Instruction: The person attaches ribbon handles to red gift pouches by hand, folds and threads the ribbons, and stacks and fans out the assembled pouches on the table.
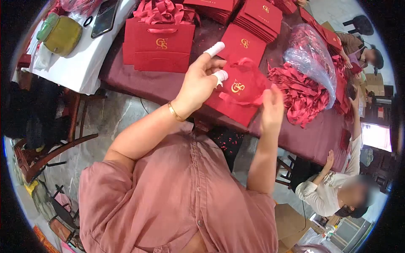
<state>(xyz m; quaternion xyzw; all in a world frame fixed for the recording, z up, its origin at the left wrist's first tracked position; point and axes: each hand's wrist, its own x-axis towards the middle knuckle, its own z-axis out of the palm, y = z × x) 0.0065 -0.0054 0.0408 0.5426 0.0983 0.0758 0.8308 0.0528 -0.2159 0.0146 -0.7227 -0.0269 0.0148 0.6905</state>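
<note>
A red paper gift bag (244, 99) with a gold monogram lies tilted at the table edge between my hands. A red ribbon (240, 100) runs across its front toward my right hand (273, 107). That hand is smeared by motion at the bag's right side, fingers pointing up; whether it grips the ribbon is unclear. My left hand (202, 80) is at the bag's upper left, with white coverings on thumb and index finger. Its index finger and thumb are spread apart, and the other fingers curl near the bag's edge. Another flat red bag (242, 42) lies just behind.
Left stand upright red bags (162, 52) topped with ribbons. Behind are stacked bags (259, 19). A ribbon heap (299, 95) and clear plastic bag (310, 55) lie right. A jar (61, 34) and phone (105, 17) occupy the white surface. A person (337, 189) sits at right.
</note>
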